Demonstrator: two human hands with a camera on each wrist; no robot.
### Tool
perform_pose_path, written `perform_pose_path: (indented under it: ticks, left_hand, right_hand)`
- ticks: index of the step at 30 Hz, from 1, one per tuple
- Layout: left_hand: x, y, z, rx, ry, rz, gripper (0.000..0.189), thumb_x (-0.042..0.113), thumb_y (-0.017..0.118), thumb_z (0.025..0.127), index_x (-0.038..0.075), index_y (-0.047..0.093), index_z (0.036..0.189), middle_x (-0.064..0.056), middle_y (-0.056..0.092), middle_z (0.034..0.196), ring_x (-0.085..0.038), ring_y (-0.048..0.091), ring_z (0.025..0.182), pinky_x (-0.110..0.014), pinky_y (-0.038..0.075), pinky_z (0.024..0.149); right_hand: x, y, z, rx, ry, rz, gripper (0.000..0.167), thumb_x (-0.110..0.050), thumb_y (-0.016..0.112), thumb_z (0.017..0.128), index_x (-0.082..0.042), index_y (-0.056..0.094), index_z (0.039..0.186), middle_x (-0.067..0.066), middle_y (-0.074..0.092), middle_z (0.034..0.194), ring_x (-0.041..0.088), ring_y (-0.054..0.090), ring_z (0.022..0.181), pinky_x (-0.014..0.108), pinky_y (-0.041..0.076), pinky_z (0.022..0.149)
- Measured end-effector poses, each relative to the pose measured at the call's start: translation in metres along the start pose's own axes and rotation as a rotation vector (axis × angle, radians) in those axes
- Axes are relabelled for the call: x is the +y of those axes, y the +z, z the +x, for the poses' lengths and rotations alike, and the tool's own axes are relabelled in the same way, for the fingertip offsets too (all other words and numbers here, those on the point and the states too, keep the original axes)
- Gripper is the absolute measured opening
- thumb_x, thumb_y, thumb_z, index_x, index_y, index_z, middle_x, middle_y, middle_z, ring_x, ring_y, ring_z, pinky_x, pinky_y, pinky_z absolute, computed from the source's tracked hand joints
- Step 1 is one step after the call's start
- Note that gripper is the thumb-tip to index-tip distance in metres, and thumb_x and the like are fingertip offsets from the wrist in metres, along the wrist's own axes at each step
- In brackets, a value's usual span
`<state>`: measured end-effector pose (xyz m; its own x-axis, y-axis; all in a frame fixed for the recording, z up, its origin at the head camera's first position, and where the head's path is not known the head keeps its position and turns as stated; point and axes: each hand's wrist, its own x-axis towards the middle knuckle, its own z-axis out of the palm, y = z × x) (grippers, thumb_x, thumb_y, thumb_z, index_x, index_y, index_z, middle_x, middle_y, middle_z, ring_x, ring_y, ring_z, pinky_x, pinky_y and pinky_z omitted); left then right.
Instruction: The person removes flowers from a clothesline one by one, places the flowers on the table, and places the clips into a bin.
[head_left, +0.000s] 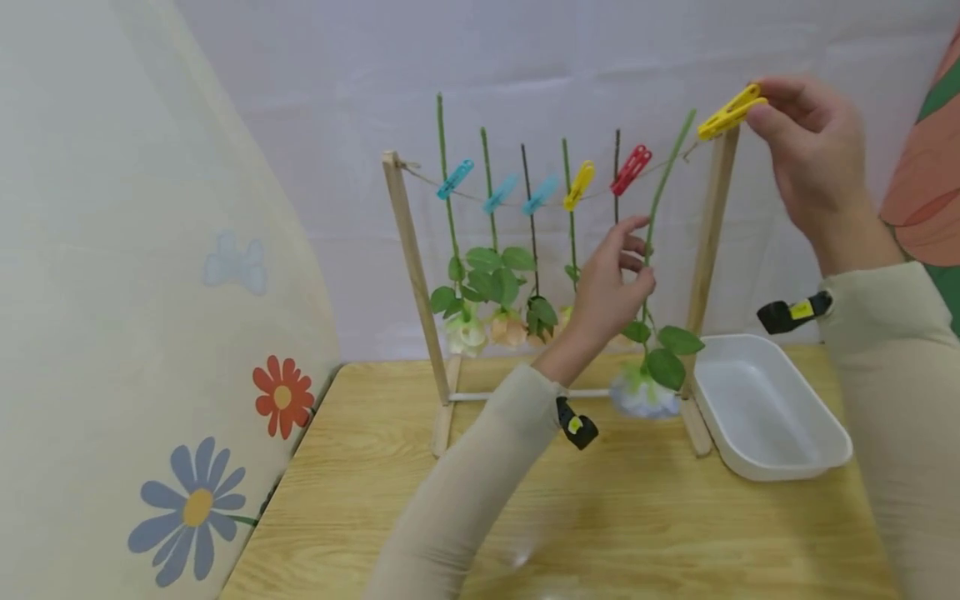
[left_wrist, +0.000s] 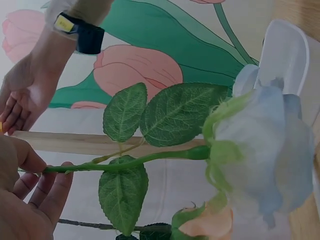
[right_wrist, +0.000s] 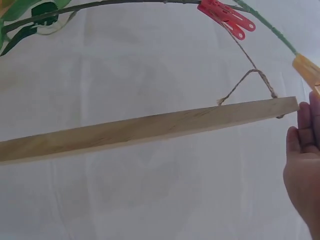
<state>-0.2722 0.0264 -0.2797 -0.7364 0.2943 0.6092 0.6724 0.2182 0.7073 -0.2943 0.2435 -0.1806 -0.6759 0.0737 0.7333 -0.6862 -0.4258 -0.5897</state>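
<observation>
My left hand (head_left: 606,287) pinches the green stem (left_wrist: 125,164) of a pale blue rose (head_left: 645,396), which hangs bloom down in front of the rack's right side. Up by the right post's top, my right hand (head_left: 821,150) holds a yellow clothespin (head_left: 731,112) between thumb and fingers, its tip pointing left toward the stem's upper end. A twine line (head_left: 600,194) runs between the two wooden posts. On it a red clothespin (head_left: 632,170), another yellow clothespin (head_left: 579,185) and several blue clothespins (head_left: 455,179) clip flowers that hang upside down, partly behind my left hand.
A white plastic basin (head_left: 776,408) stands on the wooden table (head_left: 600,517), right of the rack. The rack has a left post (head_left: 416,267), a right post (head_left: 712,233) and a white bar (head_left: 476,397) low between them. A flower-painted panel (head_left: 285,275) stands at left.
</observation>
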Motion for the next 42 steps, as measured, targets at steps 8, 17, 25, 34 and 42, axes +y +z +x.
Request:
perform_pose_path:
  ticks: [8, 17, 25, 34, 42]
  left_hand:
    - [0.003, -0.019, -0.014, -0.08, 0.062, 0.056, 0.059, -0.007, 0.059, 0.092, 0.009, 0.048, 0.148, -0.01, 0.062, 0.107, -0.014, 0.063, 0.085, -0.018, 0.051, 0.062]
    - [-0.004, -0.044, -0.035, -0.165, 0.051, 0.161, 0.057, -0.002, 0.058, 0.098, 0.013, 0.044, 0.151, -0.011, 0.063, 0.113, -0.017, 0.066, 0.092, -0.021, 0.047, 0.052]
    - [-0.009, -0.059, -0.048, -0.208, 0.077, 0.267, 0.054, -0.001, 0.058, 0.098, 0.013, 0.047, 0.149, -0.012, 0.064, 0.114, -0.017, 0.068, 0.09, -0.021, 0.044, 0.047]
    - [-0.018, -0.065, -0.06, -0.31, 0.085, 0.356, 0.057, -0.003, 0.055, 0.098, 0.016, 0.046, 0.151, -0.009, 0.063, 0.115, -0.014, 0.066, 0.093, -0.018, 0.051, 0.061]
    - [-0.024, -0.071, -0.073, -0.322, 0.133, 0.442, 0.06, -0.007, 0.056, 0.094, 0.015, 0.048, 0.15, -0.008, 0.062, 0.113, -0.014, 0.064, 0.095, -0.019, 0.053, 0.073]
  right_hand:
    - [-0.005, 0.0, -0.025, -0.024, -0.069, 0.065, 0.025, 0.019, 0.055, 0.093, 0.023, 0.055, 0.118, 0.023, 0.063, 0.107, 0.029, 0.06, 0.099, 0.034, 0.052, 0.1]
    - [0.006, -0.008, -0.064, -0.056, 0.036, 0.089, 0.03, 0.02, 0.051, 0.095, 0.022, 0.053, 0.124, 0.022, 0.064, 0.108, 0.028, 0.062, 0.1, 0.033, 0.055, 0.097]
    - [0.013, -0.023, -0.085, -0.063, 0.047, 0.057, 0.029, 0.018, 0.051, 0.096, 0.021, 0.055, 0.124, 0.021, 0.064, 0.108, 0.027, 0.063, 0.1, 0.031, 0.056, 0.095]
    - [0.017, -0.035, -0.112, -0.05, 0.13, 0.05, 0.029, 0.017, 0.049, 0.098, 0.018, 0.056, 0.126, 0.018, 0.064, 0.11, 0.022, 0.065, 0.1, 0.027, 0.056, 0.094]
    - [0.025, -0.043, -0.129, 0.011, 0.117, 0.112, 0.028, 0.021, 0.046, 0.096, 0.021, 0.058, 0.122, 0.021, 0.067, 0.107, 0.026, 0.067, 0.096, 0.03, 0.059, 0.089]
